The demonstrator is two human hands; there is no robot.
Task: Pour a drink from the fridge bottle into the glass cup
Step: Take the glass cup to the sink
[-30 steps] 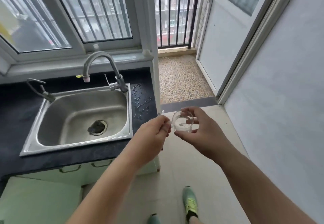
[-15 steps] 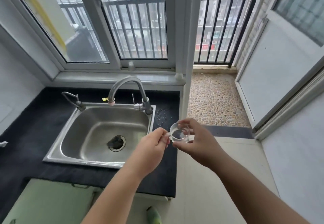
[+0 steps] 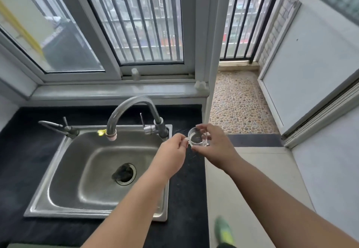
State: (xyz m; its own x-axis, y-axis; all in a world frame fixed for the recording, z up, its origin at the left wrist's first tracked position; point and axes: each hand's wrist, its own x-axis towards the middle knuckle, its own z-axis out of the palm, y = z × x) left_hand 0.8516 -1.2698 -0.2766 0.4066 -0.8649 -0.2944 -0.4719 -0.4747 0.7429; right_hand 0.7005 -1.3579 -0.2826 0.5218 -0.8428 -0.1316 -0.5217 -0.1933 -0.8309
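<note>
A small clear glass cup is held in the air above the right end of the black counter, just right of the sink. My right hand grips the cup's body with fingers curled round it from the right. My left hand pinches the cup's handle on its left side. The cup looks empty. No bottle and no fridge are in view.
A steel sink with a curved tap and a smaller tap sits in the counter. Windows stand behind it. To the right are a tiled floor, an open door and a pebbled balcony.
The view has turned left and moved closer to the sink. Both hands and the cup have shifted from over the floor to over the counter's right end. The grips look unchanged.
</note>
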